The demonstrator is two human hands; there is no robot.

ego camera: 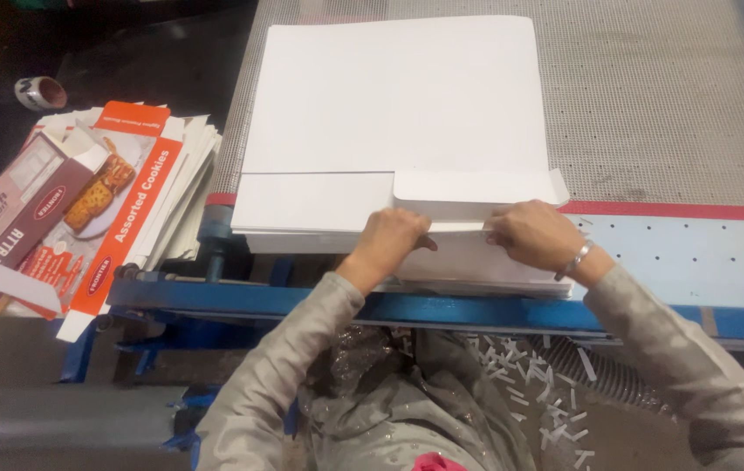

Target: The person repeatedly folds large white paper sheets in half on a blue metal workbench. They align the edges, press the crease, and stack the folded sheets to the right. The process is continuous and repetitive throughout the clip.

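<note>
A grey mesh table (651, 96) carries a tall stack of white card sheets (398, 113) at its near edge. Left of the stack, a fanned heap of flattened orange and maroon cartons (101, 209) lies beyond the table's edge. At the stack's near edge, the left hand (389, 240) and right hand (533, 235) pinch the top sheets, fingertips partly hidden. White paper scraps (538, 384) litter the floor below.

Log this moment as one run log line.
left hand: gripping white card stack front edge | right hand: gripping same edge | printed cartons: piled left
</note>
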